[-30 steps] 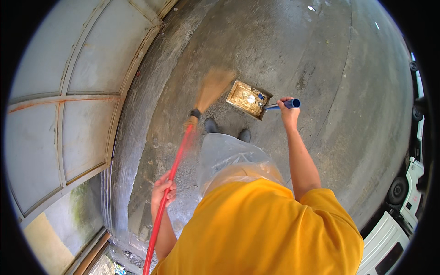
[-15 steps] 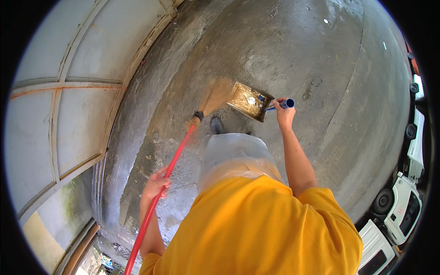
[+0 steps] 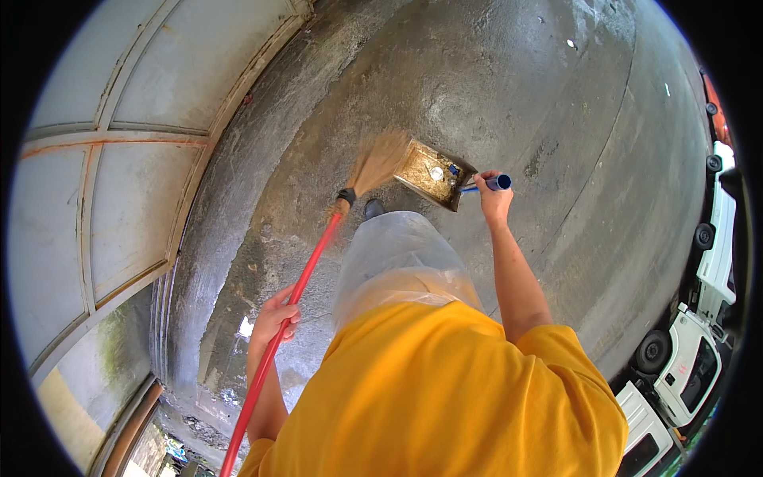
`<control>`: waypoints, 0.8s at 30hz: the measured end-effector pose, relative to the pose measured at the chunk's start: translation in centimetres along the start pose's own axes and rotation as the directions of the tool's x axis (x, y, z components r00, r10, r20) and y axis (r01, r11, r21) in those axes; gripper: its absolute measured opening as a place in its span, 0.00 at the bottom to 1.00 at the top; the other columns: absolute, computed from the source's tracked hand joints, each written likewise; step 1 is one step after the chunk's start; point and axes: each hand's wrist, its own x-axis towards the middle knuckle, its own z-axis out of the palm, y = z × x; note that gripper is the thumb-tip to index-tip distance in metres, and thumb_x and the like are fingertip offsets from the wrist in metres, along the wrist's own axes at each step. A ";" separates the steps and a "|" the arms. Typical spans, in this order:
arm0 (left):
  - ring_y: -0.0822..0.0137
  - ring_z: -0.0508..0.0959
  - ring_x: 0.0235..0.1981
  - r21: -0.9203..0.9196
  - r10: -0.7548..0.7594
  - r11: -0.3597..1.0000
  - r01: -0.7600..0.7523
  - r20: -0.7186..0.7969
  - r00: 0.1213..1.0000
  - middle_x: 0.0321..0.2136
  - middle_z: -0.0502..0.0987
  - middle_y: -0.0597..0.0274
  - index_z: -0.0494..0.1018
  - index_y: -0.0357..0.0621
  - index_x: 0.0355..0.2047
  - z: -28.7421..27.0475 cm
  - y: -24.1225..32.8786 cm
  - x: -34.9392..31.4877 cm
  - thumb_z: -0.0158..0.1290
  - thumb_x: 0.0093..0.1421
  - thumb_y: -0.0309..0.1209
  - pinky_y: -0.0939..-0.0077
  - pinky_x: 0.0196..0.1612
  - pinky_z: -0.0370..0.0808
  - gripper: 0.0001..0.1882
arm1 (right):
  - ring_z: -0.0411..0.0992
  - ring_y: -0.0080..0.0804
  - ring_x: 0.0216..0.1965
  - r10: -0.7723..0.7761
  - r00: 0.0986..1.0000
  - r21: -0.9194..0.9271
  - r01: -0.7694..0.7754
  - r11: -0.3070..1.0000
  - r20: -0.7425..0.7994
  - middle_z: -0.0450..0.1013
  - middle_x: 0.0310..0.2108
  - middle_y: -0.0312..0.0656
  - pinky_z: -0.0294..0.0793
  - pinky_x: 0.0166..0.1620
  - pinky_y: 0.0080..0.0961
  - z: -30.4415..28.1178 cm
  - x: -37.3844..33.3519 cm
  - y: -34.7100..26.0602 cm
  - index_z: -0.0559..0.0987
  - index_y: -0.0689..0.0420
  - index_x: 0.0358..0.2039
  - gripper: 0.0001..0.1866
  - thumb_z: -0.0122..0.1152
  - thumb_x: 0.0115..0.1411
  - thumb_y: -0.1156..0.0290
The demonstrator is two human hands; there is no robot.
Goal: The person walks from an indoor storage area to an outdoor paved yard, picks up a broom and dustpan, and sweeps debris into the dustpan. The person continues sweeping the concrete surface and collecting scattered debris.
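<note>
My left hand is wrapped round the red handle of a broom. The straw head of the broom, bound with a black band, rests at the left edge of a dustpan. In the pan lie a round white piece of litter, a small blue piece and brownish dirt. My right hand grips the dustpan by its blue tube handle, to the right of the pan. A dark boot shows just below the broom head.
Wet, patchy concrete floor surrounds me. On the left stands a pale metal gate with rusty framing. White trucks are parked along the right edge. A white scrap lies beside my left forearm; another bit lies far off.
The broom has shifted slightly, its bristles staying by the pan's left edge. My body has moved a little forward, covering more of the boot. Both hands keep their holds.
</note>
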 end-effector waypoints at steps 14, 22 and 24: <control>0.77 0.63 0.08 -0.025 0.063 0.998 -0.066 -0.092 0.994 0.16 0.67 0.67 0.53 0.48 0.67 -0.9 -1.2 -0.2 0.51 0.58 0.23 0.81 0.08 0.57 0.37 | 0.69 0.21 0.27 0.036 0.998 -0.007 -0.035 0.999 0.048 0.74 0.23 0.34 0.70 0.34 0.23 0.8 -0.8 -1.4 0.79 0.61 0.29 0.11 0.71 0.51 0.68; 0.76 0.62 0.08 0.102 0.002 0.995 -0.004 0.025 1.000 0.15 0.66 0.69 0.56 0.47 0.67 -0.9 -2.2 9.5 0.50 0.54 0.23 0.78 0.09 0.59 0.38 | 0.72 0.26 0.31 0.080 0.994 0.247 -0.059 0.967 -0.074 0.77 0.30 0.37 0.73 0.40 0.27 4.2 3.6 -2.1 0.80 0.63 0.32 0.09 0.72 0.52 0.74; 0.76 0.63 0.08 0.151 -0.029 0.988 0.015 0.091 0.995 0.15 0.66 0.69 0.55 0.46 0.67 0.0 -2.3 9.9 0.51 0.54 0.23 0.78 0.09 0.59 0.38 | 0.72 0.27 0.33 0.127 0.979 0.339 -0.067 0.939 -0.160 0.76 0.30 0.36 0.73 0.41 0.28 1.3 4.8 0.6 0.79 0.62 0.33 0.08 0.69 0.53 0.78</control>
